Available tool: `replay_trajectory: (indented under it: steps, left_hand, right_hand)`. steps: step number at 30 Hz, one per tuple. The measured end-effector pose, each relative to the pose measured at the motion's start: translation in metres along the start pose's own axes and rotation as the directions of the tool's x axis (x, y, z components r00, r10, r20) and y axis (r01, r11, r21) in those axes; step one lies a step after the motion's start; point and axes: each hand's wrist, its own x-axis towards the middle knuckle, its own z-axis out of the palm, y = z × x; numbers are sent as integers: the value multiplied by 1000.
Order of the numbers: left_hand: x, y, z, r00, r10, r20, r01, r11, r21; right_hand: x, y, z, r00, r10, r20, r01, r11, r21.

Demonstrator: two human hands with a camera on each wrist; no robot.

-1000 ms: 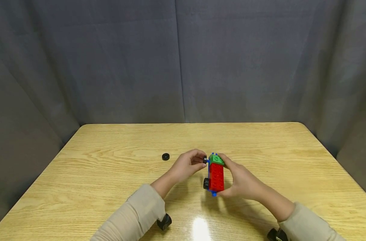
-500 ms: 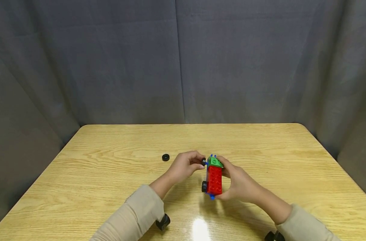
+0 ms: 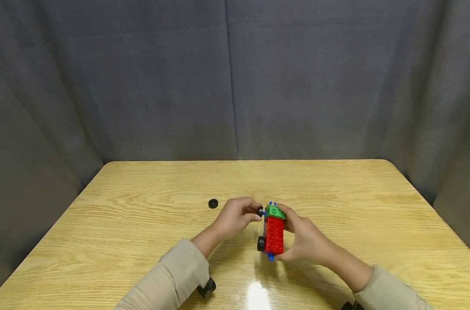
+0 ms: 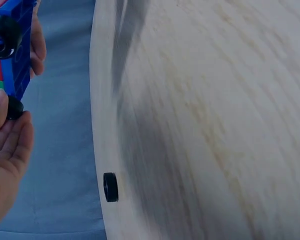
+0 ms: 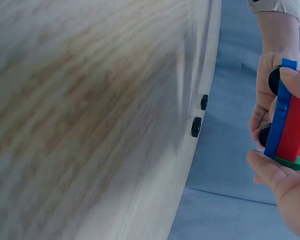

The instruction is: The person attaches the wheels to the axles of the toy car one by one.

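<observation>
Gray curtains [image 3: 161, 86] back a wood-grain table [image 3: 142, 189], above which a person steadies a brick-built toy car [image 3: 274, 234], red and green on a blue base. On the toy car's right, the right hand [image 3: 308, 240] grips the body end to end. On its left, the left hand [image 3: 233, 218] pinches a small black wheel [image 3: 260, 211] at the green end. A loose black wheel [image 3: 213, 203] lies farther left of the toy car. Over the past second, hands and toy car shift together slightly toward the person, both grips unchanged; work at that axle appears unfinished, though how firmly the wheel sits cannot be told.
</observation>
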Motion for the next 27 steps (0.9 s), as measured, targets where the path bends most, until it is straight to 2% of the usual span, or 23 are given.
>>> replay_trajectory:
  steps: [6,14,17,27]
  left_hand:
    - [-1,1,1,1000,-24,-20,23,999,-27]
    - [-1,5,-1,999,42,-31,-43,999,-30]
    - [0,7,-3,999,33,-39,-34,999,-29]
    - [0,5,-1,1000,-15,-4,15,998,-64]
  right_hand:
    - [0,-1,0,1000,-18,0,18,1000,6]
    - [4,-8,-1,999,-43,-2,43,998,-38]
    - [5,-10,-2,999,-44,-5,43,999,-32]
    - [3,-8,-1,1000,-21,2,21,1000,-22]
